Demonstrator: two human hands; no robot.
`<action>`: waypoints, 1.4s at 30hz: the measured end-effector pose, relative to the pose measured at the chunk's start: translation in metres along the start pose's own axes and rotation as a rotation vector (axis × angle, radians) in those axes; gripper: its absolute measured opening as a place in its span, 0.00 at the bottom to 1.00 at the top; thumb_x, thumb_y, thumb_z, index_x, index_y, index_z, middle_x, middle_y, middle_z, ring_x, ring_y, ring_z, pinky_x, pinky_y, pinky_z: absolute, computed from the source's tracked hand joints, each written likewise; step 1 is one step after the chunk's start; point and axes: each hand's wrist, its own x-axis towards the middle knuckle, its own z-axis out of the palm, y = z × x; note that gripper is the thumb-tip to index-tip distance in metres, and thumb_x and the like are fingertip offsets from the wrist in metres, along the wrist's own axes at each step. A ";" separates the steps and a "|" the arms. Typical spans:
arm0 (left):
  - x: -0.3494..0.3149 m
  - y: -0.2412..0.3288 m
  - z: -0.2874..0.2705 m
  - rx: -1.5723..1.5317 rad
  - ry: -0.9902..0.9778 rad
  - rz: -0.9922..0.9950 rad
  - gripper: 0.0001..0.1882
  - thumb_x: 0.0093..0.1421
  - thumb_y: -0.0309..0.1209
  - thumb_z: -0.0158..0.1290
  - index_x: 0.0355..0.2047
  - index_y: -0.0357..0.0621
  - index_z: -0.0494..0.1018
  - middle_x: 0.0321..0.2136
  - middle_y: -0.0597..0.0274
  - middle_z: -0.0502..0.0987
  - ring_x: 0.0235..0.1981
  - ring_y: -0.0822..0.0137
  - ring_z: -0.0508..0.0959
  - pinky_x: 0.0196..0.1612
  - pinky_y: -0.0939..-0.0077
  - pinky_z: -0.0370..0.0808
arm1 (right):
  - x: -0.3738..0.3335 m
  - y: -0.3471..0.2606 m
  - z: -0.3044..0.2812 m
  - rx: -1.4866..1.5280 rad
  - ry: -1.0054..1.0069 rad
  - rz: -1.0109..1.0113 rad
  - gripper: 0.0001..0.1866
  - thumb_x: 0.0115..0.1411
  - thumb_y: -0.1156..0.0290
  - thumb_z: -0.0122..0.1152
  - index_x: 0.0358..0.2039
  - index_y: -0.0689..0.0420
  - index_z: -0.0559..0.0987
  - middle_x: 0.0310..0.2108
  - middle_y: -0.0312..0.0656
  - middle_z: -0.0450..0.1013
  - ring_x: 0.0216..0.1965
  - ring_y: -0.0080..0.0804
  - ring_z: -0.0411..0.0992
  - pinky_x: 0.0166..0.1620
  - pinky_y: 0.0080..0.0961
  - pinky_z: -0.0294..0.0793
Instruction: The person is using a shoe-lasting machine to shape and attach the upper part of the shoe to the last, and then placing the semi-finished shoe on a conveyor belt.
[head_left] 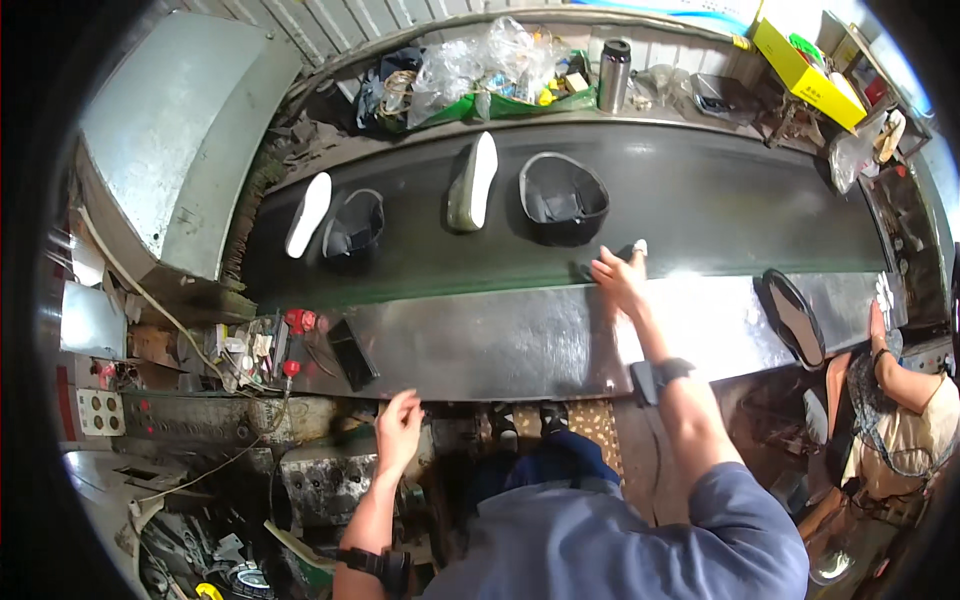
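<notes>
My right hand point(622, 280) reaches over the near edge of the dark conveyor belt point(400, 265), its fingers spread and nothing held. Something white covers one fingertip. Below the metal ledge's front edge is my left hand point(398, 432), fingers loosely bent and nothing visible in them. On the belt lie a white shoe sole point(308, 215), a shoe with a white sole and olive side point(474, 185), and two black hollow rounded pieces, a smaller one point(353, 224) and a larger one point(563, 198). The larger piece is closest to my right hand.
A black shoe with a brown inside point(793, 318) lies on the metal ledge point(480, 340) at right, near a co-worker's arm point(900, 380). A dark phone-like slab point(352, 355) lies at left. Behind the belt stand a steel tumbler point(615, 76), plastic bags point(490, 65) and a yellow box point(808, 75).
</notes>
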 end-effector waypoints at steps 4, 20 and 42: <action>0.069 0.083 0.037 0.143 -0.165 0.298 0.15 0.61 0.24 0.57 0.49 0.35 0.76 0.43 0.48 0.82 0.43 0.61 0.84 0.46 0.71 0.79 | 0.041 -0.013 0.074 0.013 0.389 0.073 0.74 0.50 0.68 0.79 0.68 0.32 0.19 0.66 0.61 0.49 0.49 0.58 0.70 0.53 0.52 0.75; 0.333 0.089 0.205 0.349 0.066 0.146 0.53 0.51 0.42 0.66 0.72 0.58 0.47 0.68 0.27 0.44 0.67 0.29 0.52 0.66 0.39 0.56 | -0.300 0.029 0.009 0.492 0.083 -0.049 0.31 0.63 0.72 0.64 0.63 0.39 0.64 0.59 0.34 0.68 0.63 0.42 0.65 0.60 0.70 0.64; 0.302 0.077 0.171 0.146 -0.145 0.102 0.54 0.49 0.43 0.66 0.71 0.49 0.48 0.67 0.34 0.51 0.69 0.42 0.55 0.69 0.53 0.56 | -0.318 0.079 -0.027 0.573 0.223 -0.033 0.23 0.70 0.52 0.52 0.60 0.48 0.70 0.55 0.38 0.73 0.57 0.40 0.71 0.54 0.48 0.76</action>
